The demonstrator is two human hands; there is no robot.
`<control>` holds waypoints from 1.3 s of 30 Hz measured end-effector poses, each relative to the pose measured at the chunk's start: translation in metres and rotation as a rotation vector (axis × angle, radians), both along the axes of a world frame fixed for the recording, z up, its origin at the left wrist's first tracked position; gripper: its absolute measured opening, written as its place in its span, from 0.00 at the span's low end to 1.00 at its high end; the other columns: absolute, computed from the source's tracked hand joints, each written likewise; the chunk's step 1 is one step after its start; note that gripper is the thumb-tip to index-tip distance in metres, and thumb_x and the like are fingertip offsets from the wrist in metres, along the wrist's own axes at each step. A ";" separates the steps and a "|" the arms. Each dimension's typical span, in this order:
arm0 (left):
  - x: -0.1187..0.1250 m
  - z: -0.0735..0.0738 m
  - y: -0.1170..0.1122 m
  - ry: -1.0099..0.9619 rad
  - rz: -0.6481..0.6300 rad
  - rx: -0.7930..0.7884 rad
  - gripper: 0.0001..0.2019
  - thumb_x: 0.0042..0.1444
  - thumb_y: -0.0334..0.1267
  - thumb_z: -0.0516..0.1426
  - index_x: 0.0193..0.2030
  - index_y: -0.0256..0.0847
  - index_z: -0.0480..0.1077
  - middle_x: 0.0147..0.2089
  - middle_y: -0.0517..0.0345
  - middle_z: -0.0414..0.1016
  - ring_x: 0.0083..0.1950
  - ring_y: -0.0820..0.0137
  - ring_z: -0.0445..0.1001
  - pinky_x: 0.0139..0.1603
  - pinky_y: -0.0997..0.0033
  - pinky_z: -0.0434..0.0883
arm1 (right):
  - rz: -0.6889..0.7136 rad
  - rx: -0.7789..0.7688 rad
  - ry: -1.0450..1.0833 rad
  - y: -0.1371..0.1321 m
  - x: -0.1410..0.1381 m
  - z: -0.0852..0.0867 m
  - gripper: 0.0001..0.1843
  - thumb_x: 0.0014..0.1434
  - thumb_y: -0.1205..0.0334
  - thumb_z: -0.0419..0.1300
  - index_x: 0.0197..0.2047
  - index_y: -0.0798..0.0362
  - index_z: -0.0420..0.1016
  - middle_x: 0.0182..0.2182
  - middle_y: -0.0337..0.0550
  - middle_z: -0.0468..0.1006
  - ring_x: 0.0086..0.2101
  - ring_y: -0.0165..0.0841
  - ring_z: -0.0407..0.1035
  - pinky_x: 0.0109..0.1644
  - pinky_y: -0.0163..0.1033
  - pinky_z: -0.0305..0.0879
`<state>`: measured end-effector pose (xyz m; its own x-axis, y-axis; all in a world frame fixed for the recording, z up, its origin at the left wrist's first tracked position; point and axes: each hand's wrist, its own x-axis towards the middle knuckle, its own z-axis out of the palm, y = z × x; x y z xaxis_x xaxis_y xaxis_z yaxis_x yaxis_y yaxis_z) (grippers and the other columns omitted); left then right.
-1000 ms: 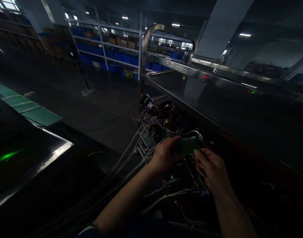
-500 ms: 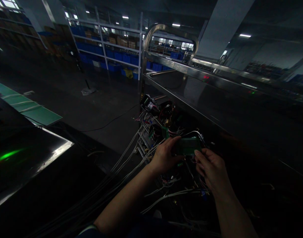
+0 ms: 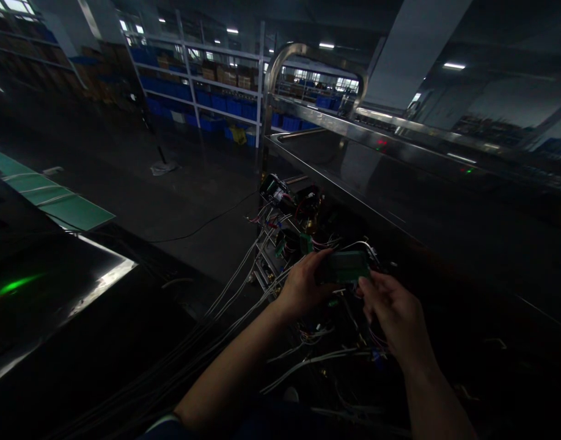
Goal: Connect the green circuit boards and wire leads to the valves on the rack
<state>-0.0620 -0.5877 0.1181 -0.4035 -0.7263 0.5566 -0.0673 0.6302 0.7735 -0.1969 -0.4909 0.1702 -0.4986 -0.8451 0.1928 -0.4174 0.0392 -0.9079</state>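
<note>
Nearer than a shiny metal cart [image 3: 335, 117], the left hand [image 3: 302, 286] clasped the left end of a flat, green rectangular board [image 3: 348, 266]; the right hand [image 3: 394, 310] pinched its near right corner.

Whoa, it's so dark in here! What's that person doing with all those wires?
The person is holding a small green board in both hands. The left hand grips one end, and the right hand has its fingers at the lower opposite corner. White cables spread out below, beside a shiny metal frame.
</note>
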 end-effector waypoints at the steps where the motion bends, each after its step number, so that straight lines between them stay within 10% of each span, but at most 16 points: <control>1: 0.000 0.000 0.000 0.004 0.001 -0.008 0.32 0.44 0.39 0.66 0.57 0.40 0.63 0.44 0.53 0.72 0.41 0.66 0.72 0.43 0.65 0.71 | -0.035 -0.005 0.107 0.001 0.000 0.000 0.26 0.48 0.43 0.63 0.43 0.55 0.72 0.24 0.40 0.74 0.19 0.28 0.65 0.22 0.35 0.62; 12: -0.001 -0.001 0.002 -0.007 0.013 -0.020 0.33 0.43 0.37 0.66 0.57 0.38 0.62 0.41 0.54 0.72 0.38 0.68 0.71 0.40 0.66 0.71 | -0.170 -0.117 0.590 -0.002 0.002 -0.006 0.23 0.55 0.44 0.56 0.43 0.55 0.73 0.28 0.47 0.79 0.27 0.36 0.74 0.33 0.39 0.69; 39: -0.001 0.000 0.001 -0.025 0.022 -0.018 0.32 0.45 0.38 0.66 0.57 0.40 0.62 0.40 0.56 0.72 0.37 0.69 0.71 0.39 0.68 0.71 | -0.164 -0.106 0.547 -0.004 0.000 -0.006 0.26 0.53 0.41 0.57 0.43 0.55 0.73 0.28 0.46 0.80 0.28 0.37 0.75 0.33 0.39 0.68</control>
<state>-0.0630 -0.5865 0.1185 -0.4013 -0.7254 0.5592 -0.1009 0.6418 0.7602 -0.1966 -0.4950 0.1641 -0.4254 -0.7272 0.5387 -0.8232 0.0636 -0.5642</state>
